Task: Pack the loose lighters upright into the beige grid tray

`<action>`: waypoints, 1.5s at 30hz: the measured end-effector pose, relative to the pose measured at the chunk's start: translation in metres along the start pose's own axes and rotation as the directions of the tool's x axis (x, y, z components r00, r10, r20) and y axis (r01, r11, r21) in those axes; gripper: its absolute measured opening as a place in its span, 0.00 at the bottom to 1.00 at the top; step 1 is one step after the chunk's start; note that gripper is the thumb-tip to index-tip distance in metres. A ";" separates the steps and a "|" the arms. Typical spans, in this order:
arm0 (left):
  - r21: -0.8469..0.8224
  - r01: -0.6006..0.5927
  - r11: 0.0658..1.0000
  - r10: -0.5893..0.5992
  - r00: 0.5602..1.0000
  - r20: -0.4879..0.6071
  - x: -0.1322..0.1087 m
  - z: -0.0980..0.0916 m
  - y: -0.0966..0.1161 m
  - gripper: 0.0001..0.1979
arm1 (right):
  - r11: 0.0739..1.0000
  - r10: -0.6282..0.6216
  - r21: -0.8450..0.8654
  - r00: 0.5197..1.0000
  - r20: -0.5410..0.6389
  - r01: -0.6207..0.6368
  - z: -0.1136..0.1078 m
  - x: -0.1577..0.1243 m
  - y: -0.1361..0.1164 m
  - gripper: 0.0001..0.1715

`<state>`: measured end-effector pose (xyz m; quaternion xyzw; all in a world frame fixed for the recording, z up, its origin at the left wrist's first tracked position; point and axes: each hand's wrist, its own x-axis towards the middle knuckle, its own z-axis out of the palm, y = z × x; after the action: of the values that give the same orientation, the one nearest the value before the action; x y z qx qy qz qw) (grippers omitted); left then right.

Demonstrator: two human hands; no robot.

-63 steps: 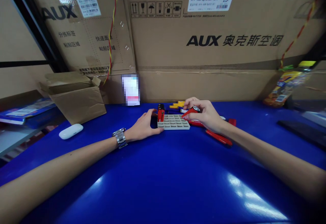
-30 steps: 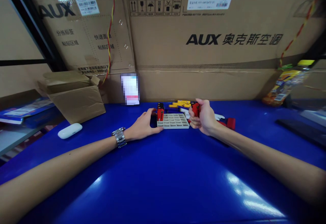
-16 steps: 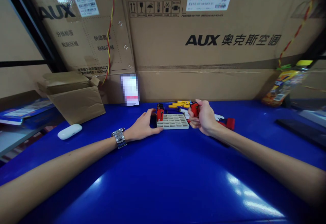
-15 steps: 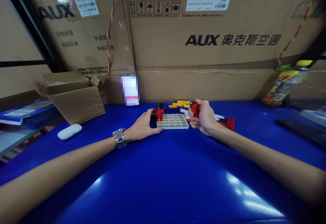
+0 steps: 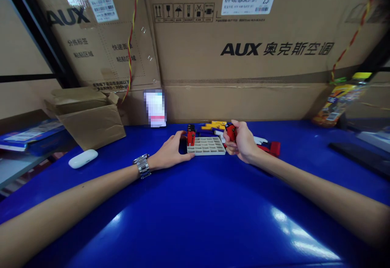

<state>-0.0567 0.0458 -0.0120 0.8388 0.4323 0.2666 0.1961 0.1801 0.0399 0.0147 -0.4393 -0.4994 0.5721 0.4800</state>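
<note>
A small grey grid tray [image 5: 207, 146] lies on the blue table. A red-and-black battery [image 5: 191, 136] stands upright in its far left cell. My left hand [image 5: 169, 152], a metal watch on the wrist, rests against the tray's left side with fingers curved around it. My right hand [image 5: 241, 142] is closed in a fist just right of the tray, gripping a red battery [image 5: 230, 131] whose top sticks out above the thumb. Loose yellow, white and red batteries [image 5: 213, 125] lie behind and right of the tray.
Large AUX cardboard boxes [image 5: 243, 48] wall off the back of the table. An open small carton [image 5: 88, 115] and a white earbud case [image 5: 83, 158] sit at the left. A bottle [image 5: 341, 99] leans at the right, with a dark flat object [image 5: 359, 158] near it.
My right hand turned from a fingertip pinch over the tray into a fist holding the red battery upright beside the tray's right edge. My left hand stayed on the tray.
</note>
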 end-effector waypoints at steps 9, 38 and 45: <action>-0.014 0.003 1.000 -0.003 1.000 -0.009 0.000 -0.002 0.006 0.40 | 0.977 -0.109 -0.174 0.991 0.074 0.120 -0.002 0.001 0.012 0.28; 0.015 0.009 1.000 -0.009 1.000 -0.005 0.000 0.000 0.004 0.37 | 0.235 -0.427 -0.701 0.719 0.548 0.674 0.040 0.015 -0.015 0.11; 0.041 0.016 0.999 -0.016 1.000 -0.005 0.000 0.000 0.004 0.38 | 0.142 -0.362 -0.771 0.757 0.544 0.621 0.039 0.019 -0.015 0.16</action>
<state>-0.0538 0.0435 -0.0096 0.8386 0.4447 0.2580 0.1800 0.1405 0.0529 0.0342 -0.3701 -0.8965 0.0369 0.2409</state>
